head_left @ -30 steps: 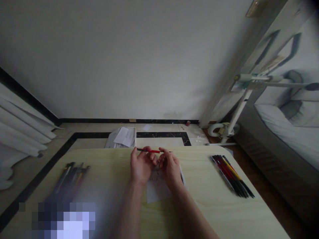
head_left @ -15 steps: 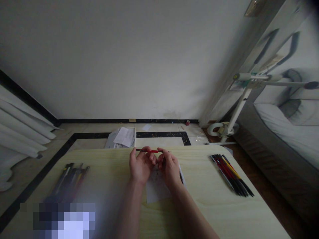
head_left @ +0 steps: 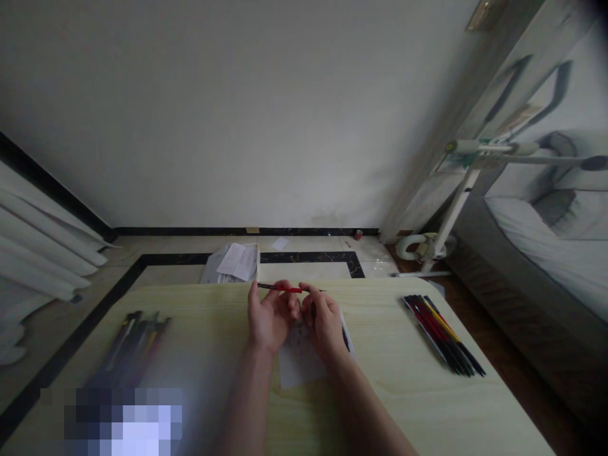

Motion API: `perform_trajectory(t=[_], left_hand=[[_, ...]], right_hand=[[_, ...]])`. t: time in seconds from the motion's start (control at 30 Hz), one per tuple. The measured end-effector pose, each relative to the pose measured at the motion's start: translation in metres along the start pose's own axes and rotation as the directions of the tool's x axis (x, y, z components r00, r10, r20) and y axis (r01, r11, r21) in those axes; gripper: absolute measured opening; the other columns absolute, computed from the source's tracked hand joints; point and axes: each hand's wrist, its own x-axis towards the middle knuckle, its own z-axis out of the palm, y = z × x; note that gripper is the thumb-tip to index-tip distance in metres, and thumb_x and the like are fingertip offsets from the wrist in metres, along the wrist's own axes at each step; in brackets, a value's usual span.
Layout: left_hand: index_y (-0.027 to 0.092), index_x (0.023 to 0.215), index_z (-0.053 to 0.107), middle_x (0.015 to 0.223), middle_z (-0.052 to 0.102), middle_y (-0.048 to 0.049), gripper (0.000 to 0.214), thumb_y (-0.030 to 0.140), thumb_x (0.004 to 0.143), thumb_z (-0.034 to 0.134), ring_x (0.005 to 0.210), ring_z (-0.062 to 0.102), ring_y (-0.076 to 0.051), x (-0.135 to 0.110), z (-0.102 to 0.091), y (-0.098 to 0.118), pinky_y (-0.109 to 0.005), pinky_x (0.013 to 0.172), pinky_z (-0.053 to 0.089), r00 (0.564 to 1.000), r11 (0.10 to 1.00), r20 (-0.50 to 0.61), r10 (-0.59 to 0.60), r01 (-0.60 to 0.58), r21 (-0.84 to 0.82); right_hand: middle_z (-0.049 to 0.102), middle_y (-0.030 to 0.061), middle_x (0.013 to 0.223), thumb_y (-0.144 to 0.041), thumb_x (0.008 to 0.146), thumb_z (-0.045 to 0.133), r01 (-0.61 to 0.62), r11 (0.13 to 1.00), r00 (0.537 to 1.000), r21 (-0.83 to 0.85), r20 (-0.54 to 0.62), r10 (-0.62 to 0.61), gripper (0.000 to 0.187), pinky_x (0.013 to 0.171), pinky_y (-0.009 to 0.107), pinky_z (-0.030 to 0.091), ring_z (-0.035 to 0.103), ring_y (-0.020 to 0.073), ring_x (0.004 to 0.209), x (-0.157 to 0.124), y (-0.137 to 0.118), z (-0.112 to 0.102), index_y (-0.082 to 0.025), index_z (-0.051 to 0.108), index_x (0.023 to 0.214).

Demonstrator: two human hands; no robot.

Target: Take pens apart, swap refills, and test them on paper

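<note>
A slim red-and-black pen (head_left: 294,290) lies level across both my hands, above the far edge of the table. My left hand (head_left: 268,316), palm turned up, grips its dark left end between thumb and fingers. My right hand (head_left: 323,316) pinches the pen near its thin right tip. Beneath the hands is a sheet of white paper (head_left: 299,364) with faint marks, partly covered by my right hand and forearm. Beside my right wrist a dark object (head_left: 346,339) shows at the paper's edge; I cannot make out what it is.
On the table's (head_left: 389,380) right lies a row of red, black and yellow pens (head_left: 441,335). A blurred bunch of pens (head_left: 135,342) is on the left. Papers (head_left: 236,261) sit on the floor beyond the table. White exercise equipment (head_left: 456,209) and a sofa (head_left: 532,253) stand to the right.
Almost nothing differs. The left end of the pen is a touch higher, so the pen tilts slightly; both hands keep their places on it.
</note>
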Motion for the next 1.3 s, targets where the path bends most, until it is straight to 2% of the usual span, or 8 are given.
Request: perform_trajectory(t=[0.9, 1.3], left_hand=[[0.014, 0.081, 0.059, 0.059, 0.050, -0.0051, 0.057, 0.060, 0.076, 0.027, 0.056, 0.049, -0.018, -0.0025, 0.0006, 0.0001, -0.030, 0.053, 0.040, 1.000, 1.000, 0.007, -0.001, 0.001, -0.020], [0.014, 0.082, 0.061, 0.058, 0.049, -0.0051, 0.055, 0.058, 0.078, 0.028, 0.055, 0.048, -0.018, -0.0014, 0.0013, 0.0002, -0.030, 0.053, 0.040, 1.000, 1.000, -0.023, -0.009, 0.009, -0.013]], right_hand=[[0.043, -0.0063, 0.043, -0.041, 0.076, 0.054, 0.004, 1.000, 1.000, -0.027, 0.010, -0.003, 0.031, 0.032, 0.017, 0.018, 0.029, 0.0031, 0.034, 0.0011, 0.0016, -0.0010, -0.013, 0.066, 0.084], [0.044, -0.0059, 0.041, -0.040, 0.073, 0.058, -0.016, 0.999, 0.999, -0.033, -0.035, 0.015, 0.029, 0.033, 0.017, 0.019, 0.030, 0.0037, 0.034, 0.0009, 0.0001, 0.0016, -0.013, 0.066, 0.075]])
